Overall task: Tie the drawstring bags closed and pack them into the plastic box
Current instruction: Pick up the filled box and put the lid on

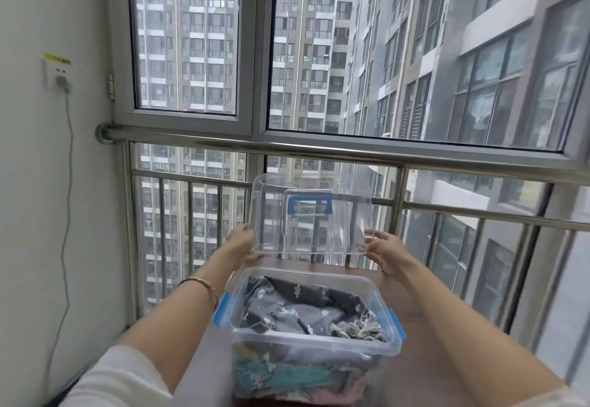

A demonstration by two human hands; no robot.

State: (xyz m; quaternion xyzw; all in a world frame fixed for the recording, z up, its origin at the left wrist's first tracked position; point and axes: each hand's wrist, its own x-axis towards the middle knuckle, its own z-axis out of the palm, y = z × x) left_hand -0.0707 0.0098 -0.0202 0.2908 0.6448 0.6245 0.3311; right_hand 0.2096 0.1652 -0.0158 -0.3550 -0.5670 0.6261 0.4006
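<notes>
The clear plastic box with blue clips stands on the brown wooden desk, close to the person. It is filled almost to the rim. A grey cloth bag with small white shapes lies on top, and teal and pink cloth bags are seen through the wall under it. A bunch of pale cord shows at the right end of the grey bag, but whether it is tied cannot be told.

The clear plastic lid with a blue handle is held up in the air just past the far side of the box. Its lower left corner is gripped by the left hand, and its lower right corner is pinched by the right hand. Nothing else is held.

The packing looks done, so the step in hand is judged to be closing the box. Next, the lid has to be lowered, laid flat on the rim, and the clips snapped over it. The grey bag sits high, so cloth could be caught under the lid.

Behind the desk a shiny metal railing and a big glass window are seen. On the left wall a white wall socket is seen, with a grey cable hanging down.
</notes>
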